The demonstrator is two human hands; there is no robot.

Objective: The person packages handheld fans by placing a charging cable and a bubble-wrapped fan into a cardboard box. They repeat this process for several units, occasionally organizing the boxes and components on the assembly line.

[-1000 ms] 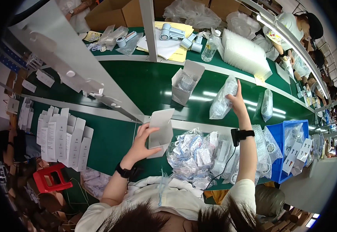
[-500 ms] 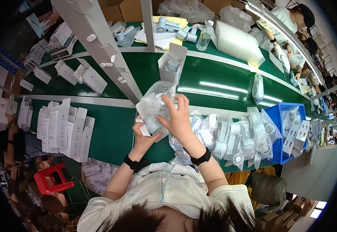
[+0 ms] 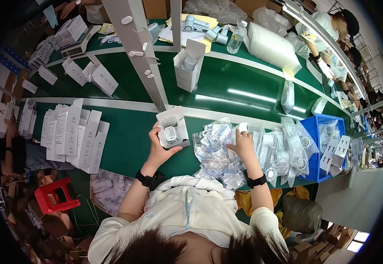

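My left hand [image 3: 159, 148] grips an open white carton [image 3: 185, 140] from its left and lower side, thumb along the near edge. Inside the carton sits a bubble-wrapped item [image 3: 170, 133] with a pale rounded part showing. Over the pile of small clear plastic packets [image 3: 215, 152] reaches my right hand [image 3: 244, 146], its fingers apart and thumb spread to the left. A small white piece lies at its fingertips; whether the fingers touch it I cannot tell. To the right of that hand are several bubble-wrapped bags [image 3: 288, 152].
Several upright white cartons [image 3: 70, 136] stand at left. A blue bin [image 3: 318, 149] holds bags and boxes at right. Beyond the metal rail, an open carton [image 3: 187, 72] stands on the green belt [image 3: 138, 79]. A grey post [image 3: 141, 57] rises ahead. A red stool [image 3: 57, 196] is below left.
The bubble-wrapped item has gone down into the carton. My right hand has let go of it and moved right to the packet pile. My left hand still holds the carton, now more upright.
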